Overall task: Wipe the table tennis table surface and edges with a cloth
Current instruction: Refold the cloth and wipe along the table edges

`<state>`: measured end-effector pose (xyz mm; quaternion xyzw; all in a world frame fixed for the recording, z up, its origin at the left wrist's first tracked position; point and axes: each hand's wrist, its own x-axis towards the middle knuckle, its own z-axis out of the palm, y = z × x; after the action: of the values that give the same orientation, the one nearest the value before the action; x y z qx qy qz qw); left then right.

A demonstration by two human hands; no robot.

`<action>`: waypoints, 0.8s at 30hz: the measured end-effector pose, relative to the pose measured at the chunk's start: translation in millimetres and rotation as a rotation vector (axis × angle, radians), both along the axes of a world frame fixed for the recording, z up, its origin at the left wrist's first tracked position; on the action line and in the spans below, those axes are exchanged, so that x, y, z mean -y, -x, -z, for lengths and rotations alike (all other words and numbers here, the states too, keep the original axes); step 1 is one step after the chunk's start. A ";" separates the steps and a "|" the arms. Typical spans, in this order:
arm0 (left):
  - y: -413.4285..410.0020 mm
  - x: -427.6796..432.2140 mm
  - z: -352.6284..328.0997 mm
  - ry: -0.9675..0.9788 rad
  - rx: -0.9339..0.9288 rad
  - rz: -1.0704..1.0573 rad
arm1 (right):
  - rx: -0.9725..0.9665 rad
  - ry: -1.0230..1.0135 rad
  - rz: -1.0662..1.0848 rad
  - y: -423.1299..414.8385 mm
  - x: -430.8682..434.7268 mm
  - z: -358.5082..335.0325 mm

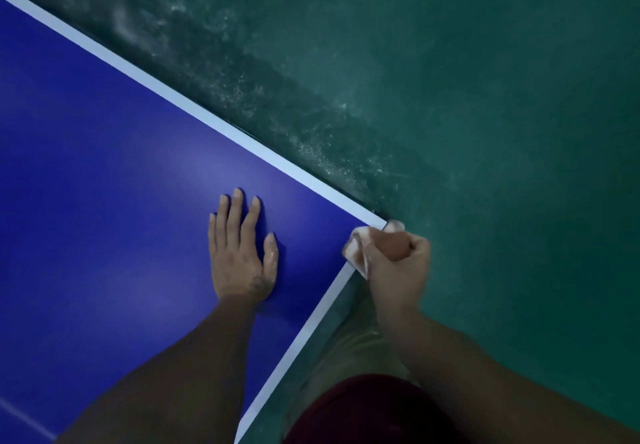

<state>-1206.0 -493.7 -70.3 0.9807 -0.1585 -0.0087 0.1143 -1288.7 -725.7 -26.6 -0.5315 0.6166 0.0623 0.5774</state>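
Note:
The blue table tennis table [104, 184] with white border lines fills the left of the head view; its corner lies at centre right. My left hand [240, 253] lies flat on the blue surface, fingers straight and spread. My right hand [394, 267] grips a small white cloth [356, 248] bunched in its curled fingers, pressed against the table's corner and edge. Part of the cloth sticks out past the corner; the rest is hidden in the fist.
Dark green floor [485, 97] surrounds the table, with pale scuffed patches along the far edge. The person's dark red shorts [363, 412] and legs stand close to the table's near edge. A thin white line [24, 416] crosses the table at the bottom left.

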 end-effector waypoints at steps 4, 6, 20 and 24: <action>-0.9 -0.1 -1.4 -0.031 -0.030 -0.047 | 0.038 0.082 -0.463 -18.3 31.1 -12.4; -2.2 4.1 -1.8 -0.056 -0.047 -0.181 | 0.021 0.000 -0.741 -37.4 48.6 -12.2; -84.4 52.3 -3.5 -0.070 -0.042 -1.174 | -0.102 -0.030 -1.562 -177.6 18.0 1.9; -85.6 47.5 1.9 -0.085 0.004 -1.168 | -0.037 -0.049 -1.583 -227.0 -13.7 5.8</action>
<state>-1120.4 -541.2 -72.2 0.9092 0.4087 0.0513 0.0604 -1061.7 -712.0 -32.4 -0.7981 0.0635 0.4769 0.3627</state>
